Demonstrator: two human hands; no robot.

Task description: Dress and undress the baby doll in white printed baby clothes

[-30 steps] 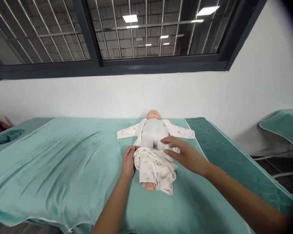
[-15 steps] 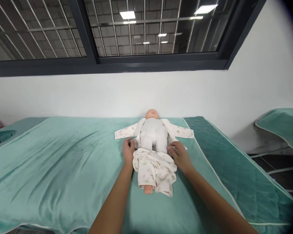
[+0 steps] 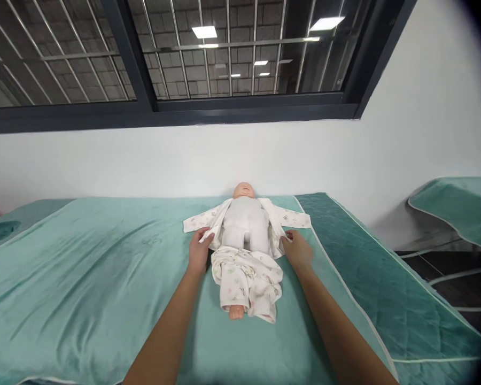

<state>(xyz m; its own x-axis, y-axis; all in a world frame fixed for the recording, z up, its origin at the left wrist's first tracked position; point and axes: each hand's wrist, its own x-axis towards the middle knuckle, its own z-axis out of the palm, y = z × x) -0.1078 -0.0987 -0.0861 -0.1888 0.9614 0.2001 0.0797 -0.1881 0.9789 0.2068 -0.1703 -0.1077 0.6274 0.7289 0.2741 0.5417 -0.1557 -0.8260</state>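
A baby doll (image 3: 245, 222) lies on its back on a teal towel (image 3: 104, 278), head toward the wall. Its grey torso is bare between the open halves of a white printed jacket (image 3: 288, 216). White printed trousers (image 3: 246, 278) cover its legs, with one bare foot poking out at the bottom. My left hand (image 3: 199, 250) pinches the jacket's left front edge beside the doll's waist. My right hand (image 3: 296, 248) grips the jacket's right front edge on the other side.
The towel covers a wide bed against a white wall under a dark-framed barred window (image 3: 176, 59). A darker quilted cover (image 3: 385, 289) shows at the bed's right edge. Another teal-covered bed (image 3: 460, 208) stands at the far right, across a dark floor gap.
Both hands moved up from the trousers' waistband to the jacket's front edges. My right hand, spread open above the doll a second ago, has closed on the right edge.
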